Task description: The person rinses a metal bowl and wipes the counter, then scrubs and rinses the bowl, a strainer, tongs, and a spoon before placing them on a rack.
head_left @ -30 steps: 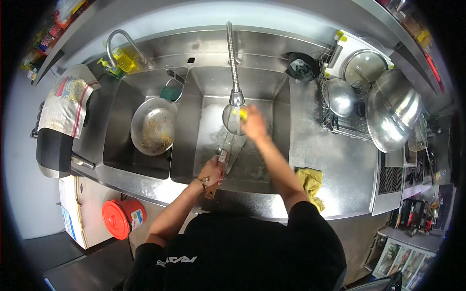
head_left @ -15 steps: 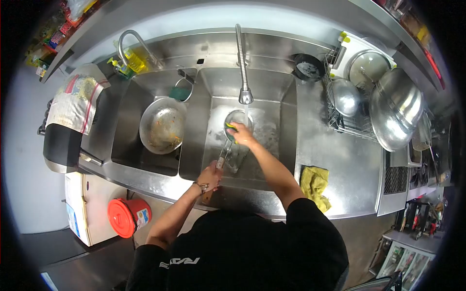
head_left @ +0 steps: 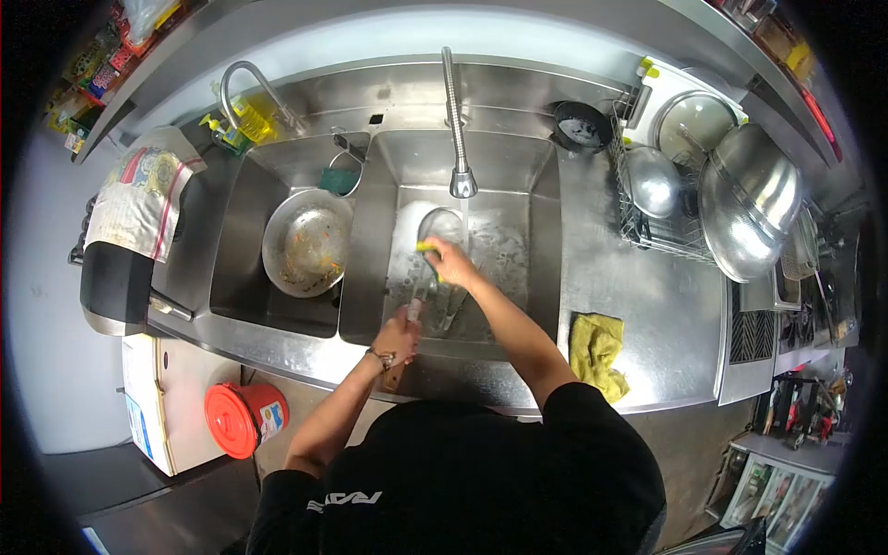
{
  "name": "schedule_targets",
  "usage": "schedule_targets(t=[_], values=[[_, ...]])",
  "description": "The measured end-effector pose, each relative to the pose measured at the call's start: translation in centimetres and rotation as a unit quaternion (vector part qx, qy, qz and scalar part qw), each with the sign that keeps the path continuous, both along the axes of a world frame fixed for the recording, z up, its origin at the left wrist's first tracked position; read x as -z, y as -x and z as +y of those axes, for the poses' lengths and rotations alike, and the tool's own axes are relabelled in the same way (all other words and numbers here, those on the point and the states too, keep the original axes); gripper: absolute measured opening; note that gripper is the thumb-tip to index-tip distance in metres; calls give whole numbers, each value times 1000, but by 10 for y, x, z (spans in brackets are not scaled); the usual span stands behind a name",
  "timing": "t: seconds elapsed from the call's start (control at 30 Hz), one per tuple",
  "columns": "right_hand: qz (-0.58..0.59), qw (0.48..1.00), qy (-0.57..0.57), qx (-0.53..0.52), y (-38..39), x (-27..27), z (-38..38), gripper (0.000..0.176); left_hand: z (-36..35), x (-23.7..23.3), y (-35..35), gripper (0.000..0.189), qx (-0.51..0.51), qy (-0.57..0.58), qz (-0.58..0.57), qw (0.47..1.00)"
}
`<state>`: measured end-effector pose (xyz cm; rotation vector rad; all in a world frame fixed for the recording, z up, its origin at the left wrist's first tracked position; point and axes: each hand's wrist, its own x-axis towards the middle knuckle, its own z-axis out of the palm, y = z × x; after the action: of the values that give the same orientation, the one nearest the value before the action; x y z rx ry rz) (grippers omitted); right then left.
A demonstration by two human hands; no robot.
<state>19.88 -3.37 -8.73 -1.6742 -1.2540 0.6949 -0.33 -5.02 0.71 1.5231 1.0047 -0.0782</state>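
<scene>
My left hand (head_left: pixel 398 339) is closed around the handle of a long ladle (head_left: pixel 442 222), whose wooden end (head_left: pixel 392 377) sticks out below my fist. The ladle's round metal head lies over the foamy floor of the right sink basin (head_left: pixel 548 250). In my right hand (head_left: pixel 451 263) is a yellow-green sponge (head_left: pixel 426 247), pressed at the ladle's neck just below the head. Water runs down beside the head from the sprayer faucet (head_left: pixel 463 183). Another thin, long utensil (head_left: pixel 453 310) lies in the basin beneath my hands.
The left basin holds a metal pan (head_left: pixel 310 242) with food scraps and a green scouring pad (head_left: pixel 339 180). A yellow cloth (head_left: pixel 597 347) lies on the right counter. Behind it stand a dish rack (head_left: pixel 661 239) with bowls and lids, and a small black pan (head_left: pixel 583 128). Soap bottles (head_left: pixel 252 120) stand back left.
My right hand has slid the sponge left and slightly down, from the ladle's head toward its neck. My left hand keeps its grip on the handle, shifted slightly left.
</scene>
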Motion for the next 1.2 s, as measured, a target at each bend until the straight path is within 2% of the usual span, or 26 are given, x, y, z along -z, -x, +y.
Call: schedule_targets(t=[0.03, 0.1, 0.13, 0.17, 0.2, 0.23, 0.3, 0.37, 0.4, 0.43, 0.47, 0.5, 0.53, 0.57, 0.6, 0.73, 0.77, 0.87, 0.93, 0.97, 1.03, 1.07, 1.1, 1.13, 1.17, 1.2], values=[[-1, 1000, -1, 0, -3, 7, -6, 23, 6, 8, 4, 23, 0, -1, -1, 1000], [-31, 987, 61, -147, -19, 18, -23, 24, 22, 31, 20, 22, -59, -45, -44, 996], [-23, 993, 77, -91, -24, 12, -31, 33, 24, 18, 20, 19, -103, -8, -69, 992], [-23, 992, 79, -95, -26, 6, -37, 33, 28, 13, 21, 19, -107, -7, -68, 992], [91, 986, 134, 32, -29, 2, -41, 40, 32, 9, 22, 18, -123, 26, -74, 989], [201, 949, 184, 160, -31, 0, -45, 47, 33, 4, 23, 16, -139, 59, -80, 985], [195, 956, 162, 147, -32, 3, -52, 54, 30, 1, 20, 14, -135, 72, -87, 984], [123, 965, 198, 117, -33, 1, -58, 48, 28, 10, 15, 12, -135, 180, -81, 971], [85, 967, 215, 105, -36, 0, -61, 45, 27, 14, 12, 12, -128, 183, -84, 971], [80, 966, 215, 115, -40, -2, -63, 45, 27, 19, 10, 10, -149, 248, -79, 954], [11, 977, 176, 116, -45, -4, -65, 45, 29, 24, 4, 8, -165, 312, -74, 933], [-59, 982, 137, 117, -51, -6, -67, 45, 32, 32, -2, 8, -152, 316, -79, 933], [-41, 983, 138, 118, -58, -36, -69, 43, 35, 40, -6, 8, -170, 360, -56, 916], [-43, 988, 89, 120, -73, -44, -68, 41, 37, 48, -10, 9, -190, 403, -30, 895], [-44, 991, 40, 119, -91, -53, -64, 39, 38, 49, -15, 13, -179, 416, -11, 892], [-128, 955, -61, 261, -169, -126, -47, 37, 42, 45, -44, 17, -165, 402, -4, 901], [-194, 933, -65, 296, -191, -143, -44, 40, 46, 49, -52, 17, -165, 401, -6, 901], [-243, 904, -14, 352, -247, -174, -31, 45, 57, 58, -73, 19, -135, 442, -35, 886], [-279, 900, -45, 331, -268, -168, -27, 49, 56, 47, -88, 22, -127, 356, -32, 925], [-275, 903, -46, 327, -268, -153, -23, 49, 53, 40, -93, 22, -133, 355, -31, 925], [-90, 954, -38, 282, -274, -104, -14, 54, 47, 14, -99, 16, -128, 229, -52, 964], [52, 972, 10, 229, -254, -88, -19, 55, 47, 16, -96, 19, -115, 186, -41, 975], [191, 965, 59, 170, -220, -67, -32, 57, 48, 25, -90, 19, -116, 186, -41, 975], [288, 955, -1, 76, -191, -29, -41, 60, 49, 41, -79, 28, -20, -36, -50, 998], [386, 912, 97, 102, -147, -27, -42, 66, 46, 51, -69, 39, 78, -255, -54, 962], [470, 864, 153, 94, -115, -14, -40, 78, 32, 12, -61, 44, 91, -284, -26, 954]])
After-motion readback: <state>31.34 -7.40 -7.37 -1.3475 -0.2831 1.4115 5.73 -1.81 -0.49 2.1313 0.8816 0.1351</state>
